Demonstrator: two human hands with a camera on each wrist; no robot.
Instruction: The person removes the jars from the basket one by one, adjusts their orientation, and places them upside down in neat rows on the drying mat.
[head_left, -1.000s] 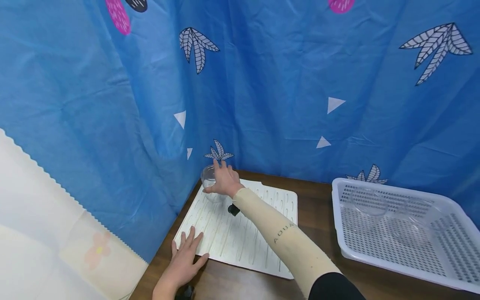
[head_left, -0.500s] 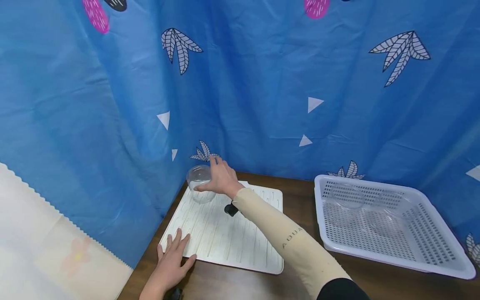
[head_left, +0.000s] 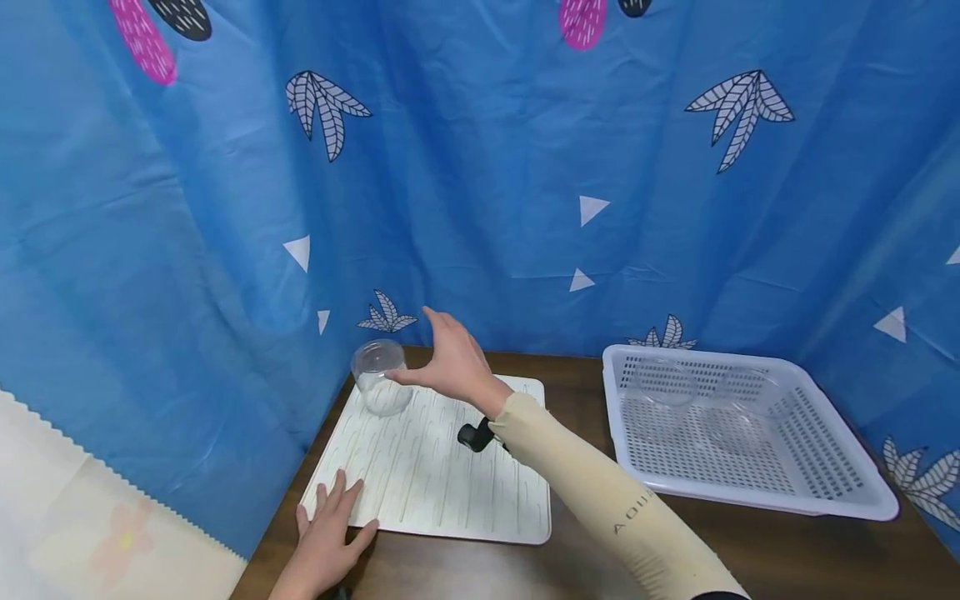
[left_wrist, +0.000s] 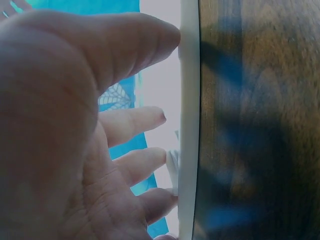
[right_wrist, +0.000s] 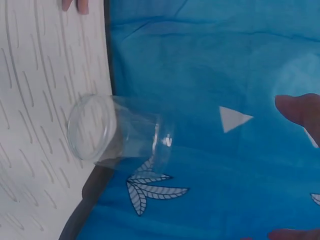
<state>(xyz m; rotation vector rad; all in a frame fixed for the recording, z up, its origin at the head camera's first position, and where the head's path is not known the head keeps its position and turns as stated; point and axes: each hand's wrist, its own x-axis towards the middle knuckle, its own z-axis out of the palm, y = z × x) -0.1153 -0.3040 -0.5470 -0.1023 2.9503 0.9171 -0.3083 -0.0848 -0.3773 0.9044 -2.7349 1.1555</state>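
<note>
A clear, round cup [head_left: 381,379] stands at the back left corner of the white ridged mat [head_left: 442,475]; whether its mouth faces up or down I cannot tell. My right hand [head_left: 453,362] is just right of it, thumb and fingers spread wide. In the right wrist view a gap shows between the cup [right_wrist: 120,132] and the fingertips [right_wrist: 297,107], so they are apart. With fingers straight and spread, my left hand [head_left: 326,537] rests on the mat's front left corner. From the left wrist, its thumb [left_wrist: 135,45] touches the mat's edge [left_wrist: 189,125].
To the right on the brown wooden table [head_left: 570,550] stands a white perforated basket [head_left: 757,500]. Clear round containers lie in it, their outlines faint. A blue patterned curtain [head_left: 480,192] hangs close behind the mat and along its left side.
My right hand has come off the cup and drawn back to the right, while the cup stays on the mat. The head view has swung rightward. My left hand keeps its place.
</note>
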